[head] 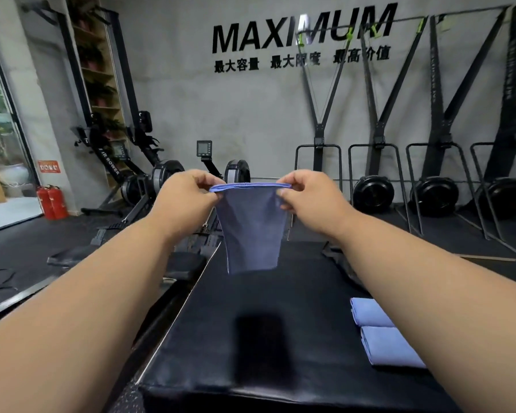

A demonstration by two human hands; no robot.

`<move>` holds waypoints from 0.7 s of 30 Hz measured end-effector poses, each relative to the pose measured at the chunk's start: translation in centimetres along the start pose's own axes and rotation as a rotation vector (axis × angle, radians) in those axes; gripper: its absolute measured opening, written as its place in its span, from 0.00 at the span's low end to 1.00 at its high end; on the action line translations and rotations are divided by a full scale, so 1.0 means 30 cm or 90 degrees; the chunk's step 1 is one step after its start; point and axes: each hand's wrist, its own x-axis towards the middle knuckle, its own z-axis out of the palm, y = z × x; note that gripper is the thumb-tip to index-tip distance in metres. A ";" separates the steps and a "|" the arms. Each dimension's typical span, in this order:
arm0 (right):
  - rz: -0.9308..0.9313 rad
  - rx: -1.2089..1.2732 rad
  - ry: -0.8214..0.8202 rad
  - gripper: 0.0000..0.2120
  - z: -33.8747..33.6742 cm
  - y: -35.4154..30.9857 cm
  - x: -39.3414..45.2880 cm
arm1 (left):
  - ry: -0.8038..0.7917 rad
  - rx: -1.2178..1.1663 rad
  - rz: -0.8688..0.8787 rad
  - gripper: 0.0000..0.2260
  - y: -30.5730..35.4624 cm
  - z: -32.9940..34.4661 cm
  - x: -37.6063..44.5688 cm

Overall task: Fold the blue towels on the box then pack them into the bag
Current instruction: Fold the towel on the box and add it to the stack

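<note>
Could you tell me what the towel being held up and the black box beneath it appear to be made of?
The held towel looks like thin, soft woven cloth, perhaps microfibre: matte blue, hanging limp, with a stitched hem along its top edge. The box seems covered in black vinyl or faux leather: smooth with a dull sheen and a lighter seam line along its left edge.

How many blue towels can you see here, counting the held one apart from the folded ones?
Towel held up in the air, pinched by the left hand and right hand: 1
Folded towels lying on the black box: 2
Total blue towels: 3
</note>
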 end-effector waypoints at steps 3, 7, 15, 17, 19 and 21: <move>-0.013 -0.089 -0.066 0.05 0.097 0.130 -0.127 | -0.031 0.040 -0.020 0.07 -0.143 0.044 -0.110; 0.068 -0.220 -0.253 0.04 0.298 0.402 -0.406 | -0.202 0.149 -0.113 0.16 -0.509 0.190 -0.429; 0.116 -0.269 -0.355 0.08 0.477 0.670 -0.649 | -0.259 0.161 -0.271 0.17 -0.782 0.265 -0.806; 0.144 -0.247 -0.311 0.10 0.481 0.688 -0.598 | -0.215 0.135 -0.276 0.13 -0.763 0.276 -0.768; 0.164 -0.239 -0.284 0.13 0.487 0.707 -0.542 | -0.206 0.107 -0.269 0.09 -0.757 0.308 -0.723; 0.180 -0.248 -0.299 0.17 0.500 0.737 -0.497 | -0.198 0.077 -0.264 0.07 -0.757 0.345 -0.681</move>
